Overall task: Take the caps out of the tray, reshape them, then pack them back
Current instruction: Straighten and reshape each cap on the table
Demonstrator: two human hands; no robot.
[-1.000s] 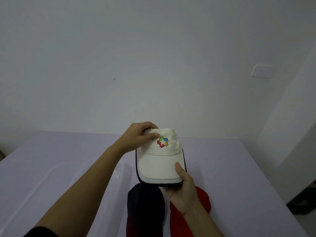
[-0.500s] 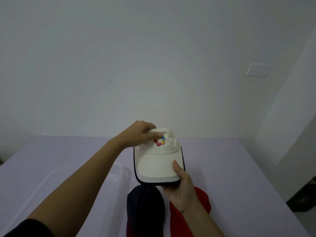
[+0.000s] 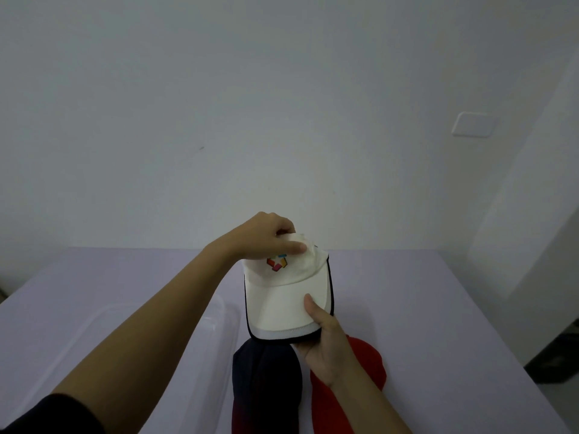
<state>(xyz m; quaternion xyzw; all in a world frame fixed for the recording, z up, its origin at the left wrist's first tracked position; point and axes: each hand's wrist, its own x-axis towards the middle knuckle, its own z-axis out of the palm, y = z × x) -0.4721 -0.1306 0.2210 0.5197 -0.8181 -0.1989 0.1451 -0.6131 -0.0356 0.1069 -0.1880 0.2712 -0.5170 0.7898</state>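
A cream cap (image 3: 279, 303) with a dark-edged brim and a multicoloured logo is held up over the table. My right hand (image 3: 326, 346) grips the front of its brim, thumb on top. My left hand (image 3: 266, 236) pinches the crown at the top, with a finger pressed just above the logo. Below the cream cap, a dark navy cap (image 3: 266, 383) and a red cap (image 3: 347, 386) lie side by side on the table. The clear plastic tray (image 3: 219, 314) stands to the left, partly hidden by my left forearm.
The table (image 3: 438, 308) has a pale lilac top and reaches back to a white wall. Its right edge drops off beside a dark object on the floor (image 3: 560, 361). A white wall plate (image 3: 474, 124) sits high on the right.
My left hand has shifted over the crown and presses it down above the logo. The cream cap has tilted slightly, brim still held by my right hand.
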